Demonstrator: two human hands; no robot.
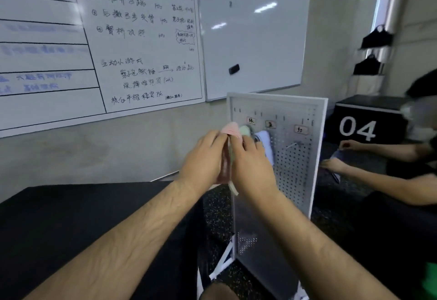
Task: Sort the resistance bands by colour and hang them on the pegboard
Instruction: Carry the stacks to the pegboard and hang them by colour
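Hands meet in front of the pegboard (298, 157): the left hand (203, 160) and the right hand (250, 164) both pinch a pink resistance band (233, 130), fingers closed on it. The band runs roughly upright between them, its upper loop poking above the fingertips; motion blur hides its lower end. Just behind, a pale green band (246, 131) and a light blue band (266, 141) hang lengthwise down the board, side by side under small labels. A bare hook (292, 145) sticks out further right.
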